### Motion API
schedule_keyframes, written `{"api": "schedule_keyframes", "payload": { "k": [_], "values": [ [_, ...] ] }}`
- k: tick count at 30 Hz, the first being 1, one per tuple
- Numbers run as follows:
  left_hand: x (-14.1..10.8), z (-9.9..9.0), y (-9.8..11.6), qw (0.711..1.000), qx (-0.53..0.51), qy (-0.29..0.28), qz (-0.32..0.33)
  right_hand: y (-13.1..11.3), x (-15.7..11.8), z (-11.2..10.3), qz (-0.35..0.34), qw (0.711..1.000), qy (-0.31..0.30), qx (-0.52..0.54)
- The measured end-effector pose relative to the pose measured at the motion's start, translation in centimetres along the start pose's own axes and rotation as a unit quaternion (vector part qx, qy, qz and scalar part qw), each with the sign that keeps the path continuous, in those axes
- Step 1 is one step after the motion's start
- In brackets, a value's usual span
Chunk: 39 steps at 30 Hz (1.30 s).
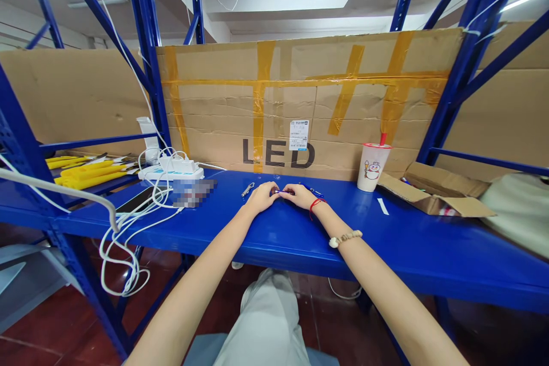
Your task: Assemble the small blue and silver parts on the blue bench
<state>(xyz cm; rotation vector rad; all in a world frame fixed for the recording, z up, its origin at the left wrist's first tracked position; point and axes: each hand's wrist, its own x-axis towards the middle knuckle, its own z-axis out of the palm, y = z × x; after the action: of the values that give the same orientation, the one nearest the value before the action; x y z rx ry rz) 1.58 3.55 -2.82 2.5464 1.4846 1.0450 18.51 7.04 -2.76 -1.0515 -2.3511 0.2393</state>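
My left hand (261, 198) and my right hand (299, 196) meet over the blue shelf top (274, 234). Pinched between the fingertips of both is a thin, dark purple-blue piece (281, 192), too small to name and mostly covered by fingers. Just left of my left hand lies a small silvery metal object (247, 189). Behind my right hand, partly hidden by it, are slim blue pieces (315, 190) on the surface. A red cord and a beaded bracelet circle my right wrist and forearm.
A paper cup (372, 168) with a red straw stands right, beside an open cardboard box (437, 190) and a white strip (382, 206). Left are a power strip (171, 171), tangled white cables (128, 246), a phone (134, 200) and yellow-handled tools (92, 174). Cardboard (214, 114) walls the back.
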Motion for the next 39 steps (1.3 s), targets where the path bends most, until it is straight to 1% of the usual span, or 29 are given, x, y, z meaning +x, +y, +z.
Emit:
{"api": "schedule_keyframes", "payload": {
  "k": [4,7,12,15,20,29,33,36,39],
  "values": [
    [0.02,0.03,0.04,1.000,-0.002,-0.001,0.000,-0.31,-0.12,-0.10,0.023,0.999,-0.026,0.041],
    [0.03,0.04,0.04,1.000,0.005,-0.003,0.001,-0.37,-0.12,-0.12,0.034,0.998,-0.044,0.040],
    [-0.01,-0.03,-0.07,1.000,0.006,-0.012,0.002,-0.16,0.00,-0.16,-0.013,1.000,-0.021,-0.004],
    [0.00,0.03,-0.24,1.000,0.016,-0.017,-0.009,-0.12,-0.04,-0.16,-0.006,1.000,-0.023,-0.010],
    [0.07,0.25,-0.38,0.999,0.037,0.001,-0.029,-0.15,-0.13,-0.10,0.003,0.999,-0.029,-0.016],
    [-0.08,-0.15,0.36,0.998,0.026,0.008,-0.051,-0.22,-0.04,-0.29,-0.001,0.999,-0.027,-0.022],
    [-0.06,-0.36,0.58,0.997,0.002,0.018,-0.069,-0.43,-0.07,-0.51,0.003,0.999,-0.001,-0.034],
    [0.04,-0.43,0.53,0.993,-0.046,0.037,-0.100,-0.72,-0.16,-0.69,0.015,0.999,0.021,-0.042],
    [0.22,-0.26,0.24,0.984,-0.100,0.060,-0.133,-1.07,-0.29,-0.85,0.024,0.998,0.029,-0.048]
  ]
}}
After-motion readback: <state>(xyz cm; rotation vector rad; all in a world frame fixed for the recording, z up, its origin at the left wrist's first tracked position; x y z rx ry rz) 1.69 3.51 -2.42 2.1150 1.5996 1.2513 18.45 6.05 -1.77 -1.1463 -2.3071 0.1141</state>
